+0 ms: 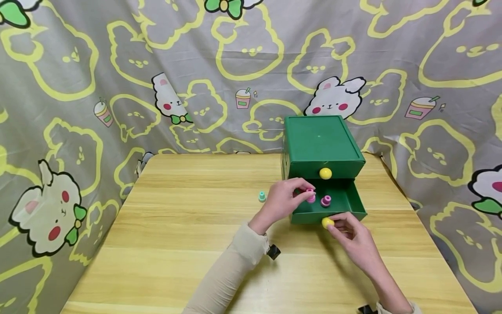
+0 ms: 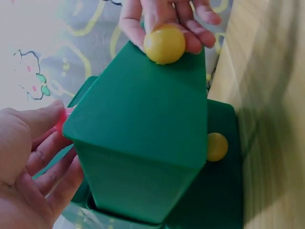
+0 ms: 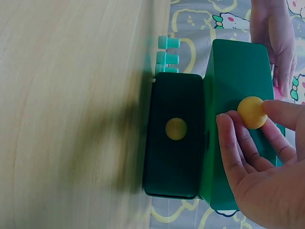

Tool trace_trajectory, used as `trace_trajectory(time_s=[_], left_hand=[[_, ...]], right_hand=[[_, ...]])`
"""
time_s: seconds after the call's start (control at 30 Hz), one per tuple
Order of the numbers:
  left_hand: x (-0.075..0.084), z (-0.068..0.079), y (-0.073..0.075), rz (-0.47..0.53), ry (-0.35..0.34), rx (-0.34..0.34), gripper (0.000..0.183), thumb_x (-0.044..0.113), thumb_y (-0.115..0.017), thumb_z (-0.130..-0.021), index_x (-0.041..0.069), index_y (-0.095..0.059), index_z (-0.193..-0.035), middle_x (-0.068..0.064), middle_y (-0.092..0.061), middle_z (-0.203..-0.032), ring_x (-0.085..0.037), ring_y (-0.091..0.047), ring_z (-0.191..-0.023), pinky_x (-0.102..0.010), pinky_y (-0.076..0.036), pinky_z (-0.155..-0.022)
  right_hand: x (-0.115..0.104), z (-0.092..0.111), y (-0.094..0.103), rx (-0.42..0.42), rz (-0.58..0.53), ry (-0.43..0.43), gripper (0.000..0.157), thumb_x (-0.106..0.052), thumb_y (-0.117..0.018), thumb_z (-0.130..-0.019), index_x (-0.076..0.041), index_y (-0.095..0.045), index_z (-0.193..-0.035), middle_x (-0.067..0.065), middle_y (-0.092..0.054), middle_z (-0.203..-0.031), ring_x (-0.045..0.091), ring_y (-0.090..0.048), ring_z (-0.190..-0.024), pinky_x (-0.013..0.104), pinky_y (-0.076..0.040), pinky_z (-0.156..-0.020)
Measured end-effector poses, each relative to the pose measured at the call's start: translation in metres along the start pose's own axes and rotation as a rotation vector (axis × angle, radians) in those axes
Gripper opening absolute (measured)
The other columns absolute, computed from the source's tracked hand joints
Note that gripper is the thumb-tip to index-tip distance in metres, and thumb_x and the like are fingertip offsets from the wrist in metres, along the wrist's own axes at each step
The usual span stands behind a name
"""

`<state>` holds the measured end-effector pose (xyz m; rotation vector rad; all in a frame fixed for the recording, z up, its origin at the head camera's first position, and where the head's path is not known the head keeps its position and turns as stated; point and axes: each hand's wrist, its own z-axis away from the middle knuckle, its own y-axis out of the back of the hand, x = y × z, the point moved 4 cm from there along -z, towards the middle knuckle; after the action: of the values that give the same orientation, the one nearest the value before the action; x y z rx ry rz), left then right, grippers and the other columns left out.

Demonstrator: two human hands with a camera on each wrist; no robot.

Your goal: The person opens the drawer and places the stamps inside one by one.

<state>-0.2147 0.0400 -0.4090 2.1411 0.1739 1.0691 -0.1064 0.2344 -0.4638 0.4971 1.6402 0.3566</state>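
Observation:
A green drawer cabinet (image 1: 323, 139) with yellow knobs stands on the table, one drawer (image 1: 347, 198) pulled out. In the head view my left hand (image 1: 279, 201) pinches a small pink stepped piece (image 1: 311, 196) over the open drawer. A second pink stepped piece (image 1: 326, 200) stands inside the drawer. My right hand (image 1: 354, 242) holds the yellow knob (image 1: 327, 223) of that drawer between thumb and fingers. The left wrist view shows only a bit of the held pink piece (image 2: 62, 119), the drawer wall hiding the rest.
A teal stepped piece (image 1: 262, 196) stands on the table left of the cabinet; the right wrist view shows several teal pieces (image 3: 167, 58) in a row. Below the open drawer is a shut drawer (image 3: 172, 167) with its own knob. A patterned curtain (image 1: 243, 56) hangs behind the table (image 1: 188, 218).

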Motion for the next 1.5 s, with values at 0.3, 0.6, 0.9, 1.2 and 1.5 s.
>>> trace_trajectory(time_s=[0.3, 0.6, 0.9, 1.2, 1.5], left_hand=[[-0.004, 0.000, -0.012, -0.032, 0.006, -0.040, 0.019, 0.031, -0.068, -0.101, 0.018, -0.077, -0.111, 0.011, -0.075, -0.100, 0.003, -0.063, -0.086, -0.011, -0.049, -0.075], [-0.003, 0.000, -0.015, -0.108, 0.012, -0.071, 0.018, 0.034, -0.069, -0.100, 0.022, -0.077, -0.110, 0.013, -0.075, -0.100, 0.002, -0.066, -0.090, -0.012, -0.049, -0.083], [-0.002, 0.000, -0.018, -0.183, 0.013, -0.103, 0.021, 0.036, -0.071, -0.099, 0.022, -0.078, -0.113, 0.012, -0.077, -0.103, -0.001, -0.069, -0.094, -0.015, -0.051, -0.084], [-0.002, 0.000, -0.019, -0.200, 0.019, -0.122, 0.022, 0.038, -0.070, -0.099, 0.023, -0.079, -0.114, 0.013, -0.078, -0.104, -0.001, -0.070, -0.095, -0.016, -0.051, -0.083], [-0.004, 0.002, -0.019, -0.167, 0.035, -0.110, 0.020, 0.038, -0.071, -0.099, 0.025, -0.079, -0.112, 0.014, -0.078, -0.103, 0.001, -0.069, -0.095, -0.016, -0.051, -0.084]], right_hand=[[0.004, 0.000, -0.001, -0.013, 0.035, -0.023, 0.021, -0.025, -0.069, -0.101, -0.012, -0.067, -0.118, 0.007, -0.074, -0.103, 0.004, -0.067, -0.088, 0.020, -0.058, -0.076], [0.004, 0.001, -0.002, -0.006, 0.029, -0.004, 0.019, -0.023, -0.070, -0.101, -0.011, -0.067, -0.117, 0.007, -0.073, -0.102, 0.004, -0.068, -0.087, 0.019, -0.058, -0.076], [0.002, 0.001, -0.002, 0.002, 0.006, 0.012, 0.019, -0.022, -0.069, -0.101, -0.010, -0.066, -0.117, 0.009, -0.072, -0.102, 0.004, -0.068, -0.088, 0.018, -0.058, -0.076], [0.000, 0.002, -0.002, 0.003, -0.020, 0.003, 0.021, -0.020, -0.069, -0.101, -0.009, -0.066, -0.118, 0.010, -0.072, -0.104, 0.006, -0.068, -0.089, 0.019, -0.058, -0.076], [0.003, 0.003, -0.004, 0.012, -0.028, 0.004, 0.021, -0.019, -0.069, -0.101, -0.007, -0.065, -0.119, 0.012, -0.072, -0.105, 0.006, -0.068, -0.089, 0.019, -0.058, -0.075]])
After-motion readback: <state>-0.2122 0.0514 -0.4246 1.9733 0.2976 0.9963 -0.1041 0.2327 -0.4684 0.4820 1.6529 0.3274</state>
